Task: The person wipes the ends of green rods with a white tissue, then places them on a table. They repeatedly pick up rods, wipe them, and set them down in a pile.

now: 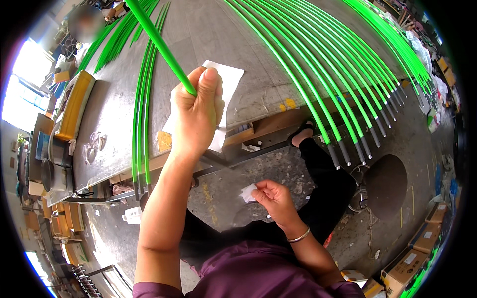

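My left hand is raised over the table's near edge, its fingers wrapped round a bright green rod that slants up and away to the far left. A white sheet shows behind this hand, over the table edge; whether the fingers also grip it, I cannot tell. Lower and to the right, above my lap, my right hand pinches a small white piece of paper or tissue between thumb and fingers. It is apart from the rod.
On the grey table, spaced green rods with dark ends overhang the near edge. More green rods lie left, and a bundle far right. A dark round stool stands right, cardboard boxes lower right.
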### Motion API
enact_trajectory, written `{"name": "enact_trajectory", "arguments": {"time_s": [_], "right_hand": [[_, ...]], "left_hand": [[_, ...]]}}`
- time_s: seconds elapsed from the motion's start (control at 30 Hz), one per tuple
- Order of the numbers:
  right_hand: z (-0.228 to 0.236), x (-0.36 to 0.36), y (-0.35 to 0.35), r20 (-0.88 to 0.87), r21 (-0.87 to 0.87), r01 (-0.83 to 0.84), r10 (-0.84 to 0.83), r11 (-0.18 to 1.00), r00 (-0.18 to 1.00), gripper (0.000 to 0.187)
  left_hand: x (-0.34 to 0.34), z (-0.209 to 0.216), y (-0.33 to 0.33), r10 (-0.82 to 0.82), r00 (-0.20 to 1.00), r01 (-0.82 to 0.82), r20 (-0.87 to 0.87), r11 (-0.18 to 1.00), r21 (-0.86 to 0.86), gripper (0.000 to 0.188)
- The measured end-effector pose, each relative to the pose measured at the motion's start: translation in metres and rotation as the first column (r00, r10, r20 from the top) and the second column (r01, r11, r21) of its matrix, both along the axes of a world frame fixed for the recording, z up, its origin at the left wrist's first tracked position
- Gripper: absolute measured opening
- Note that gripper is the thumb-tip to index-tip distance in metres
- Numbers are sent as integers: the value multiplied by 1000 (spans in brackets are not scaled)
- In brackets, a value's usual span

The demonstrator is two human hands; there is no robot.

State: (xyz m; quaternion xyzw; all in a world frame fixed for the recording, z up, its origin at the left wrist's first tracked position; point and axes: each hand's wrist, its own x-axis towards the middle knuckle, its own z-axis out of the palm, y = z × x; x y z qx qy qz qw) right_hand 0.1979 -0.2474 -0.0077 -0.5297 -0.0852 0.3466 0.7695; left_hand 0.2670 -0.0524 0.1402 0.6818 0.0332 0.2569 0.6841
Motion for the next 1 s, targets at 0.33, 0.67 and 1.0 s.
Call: {"name": "enact_trajectory", "arguments": {"time_s": [0.33,0.67,1.0], "right_hand": [[11,7,10,108,-37,-63,67,997,992,11],[6,18,8,109,15,-41,39,999,993,10],[8,20,4,95,15,-15,13,1000,995,11]], "left_hand": [[0,-2,0,1,1000,0,26,1000,-30,38],[-3,-2,-2,19,1000,-18,15,998,-68,37],[-5,-6,-5,36,998,-33,42,997,-70,38]]}}
